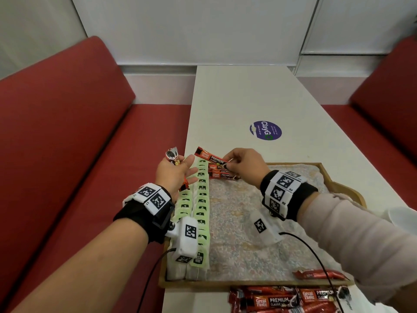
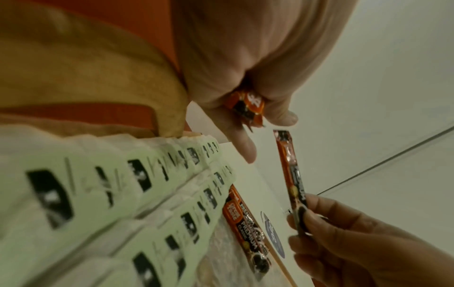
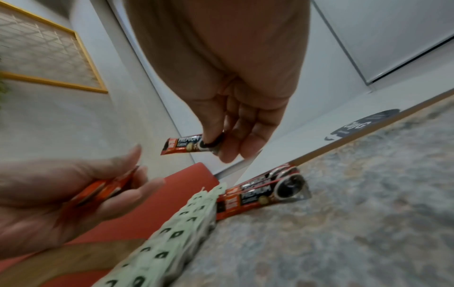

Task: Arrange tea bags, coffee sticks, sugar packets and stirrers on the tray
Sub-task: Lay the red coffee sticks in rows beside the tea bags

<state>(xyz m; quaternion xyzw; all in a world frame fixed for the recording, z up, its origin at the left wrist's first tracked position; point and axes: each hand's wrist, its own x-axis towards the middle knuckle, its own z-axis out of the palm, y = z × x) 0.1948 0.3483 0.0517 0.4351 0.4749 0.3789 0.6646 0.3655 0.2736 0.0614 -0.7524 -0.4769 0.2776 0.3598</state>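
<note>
My left hand (image 1: 173, 175) grips spare sticks at ten o'clock of the tray (image 1: 338, 184), fingers curled round them, though blur hides how many. My right hand (image 1: 244, 166) pinches one coffee stick (image 1: 211, 157) by its end. I'd lower it flat beside the laid sticks (image 1: 222, 172) at twelve o'clock, parallel. It's red, slim, glossy.

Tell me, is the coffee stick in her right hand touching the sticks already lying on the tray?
Apart. The right wrist view shows the held coffee stick raised, with open background between it and the laid sticks.
</note>
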